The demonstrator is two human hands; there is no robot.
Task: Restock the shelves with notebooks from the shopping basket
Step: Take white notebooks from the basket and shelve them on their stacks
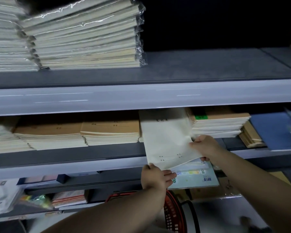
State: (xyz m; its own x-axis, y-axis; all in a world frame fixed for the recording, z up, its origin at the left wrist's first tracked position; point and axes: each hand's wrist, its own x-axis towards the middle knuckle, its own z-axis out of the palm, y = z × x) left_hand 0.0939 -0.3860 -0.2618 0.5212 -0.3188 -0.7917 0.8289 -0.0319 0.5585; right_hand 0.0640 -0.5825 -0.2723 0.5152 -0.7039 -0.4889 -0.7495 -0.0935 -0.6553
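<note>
A stack of cream notebooks (pixel 166 138) lies half on the middle shelf (pixel 65 156), between two piles of brown-covered notebooks, with its near end sticking out past the shelf edge. My right hand (pixel 204 147) grips its right near corner, thumb on top. My left hand (pixel 155 178) holds up the near left corner from below. The red shopping basket (pixel 174 214) sits low under my left forearm, mostly hidden.
Plastic-wrapped notebook bundles (pixel 84 36) fill the left of the top shelf (pixel 208 68); its right part is bare. Brown notebook piles (pixel 109 132) and a taller pile (pixel 220 123) flank the cream stack. A pale green booklet (pixel 195 178) lies below. Blue books (pixel 275 130) stand right.
</note>
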